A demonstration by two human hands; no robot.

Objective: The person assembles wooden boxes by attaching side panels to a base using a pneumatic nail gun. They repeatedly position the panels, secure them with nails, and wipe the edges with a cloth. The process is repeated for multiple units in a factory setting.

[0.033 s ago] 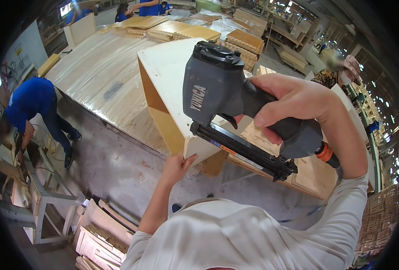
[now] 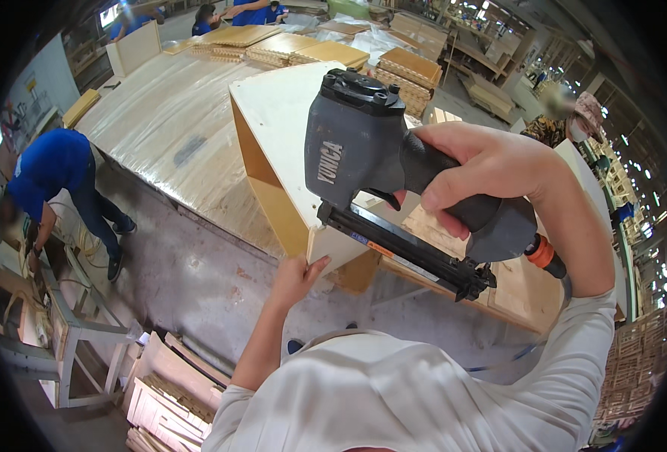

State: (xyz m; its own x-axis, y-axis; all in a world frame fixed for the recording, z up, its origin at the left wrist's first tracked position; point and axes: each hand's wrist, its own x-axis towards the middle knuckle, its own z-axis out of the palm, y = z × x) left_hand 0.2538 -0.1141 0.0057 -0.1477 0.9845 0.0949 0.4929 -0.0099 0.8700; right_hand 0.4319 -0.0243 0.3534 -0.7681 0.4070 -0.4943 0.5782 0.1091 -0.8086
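My right hand [image 2: 499, 169] is closed around the handle of a dark grey nail gun [image 2: 356, 143] with a long black magazine and an orange hose fitting. A finger is by its trigger. The gun's nose is over the near edge of an open wooden box [image 2: 273, 102] with pale outer panels and a yellowish inside. Whether the nose presses on the wood I cannot tell. Lower down, my left hand [image 2: 297, 280] grips the box's near corner, thumb on the pale panel and the other fingers partly hidden. The gun covers much of the box's right side.
The box rests on a large plastic-covered worktable [image 2: 175, 151]. Stacked yellow boards [image 2: 273, 49] lie at its far side. A person in blue [image 2: 59, 169] bends over a wooden frame at left; another person [image 2: 574, 120] is at right. Wood pieces [image 2: 172, 407] are stacked at lower left.
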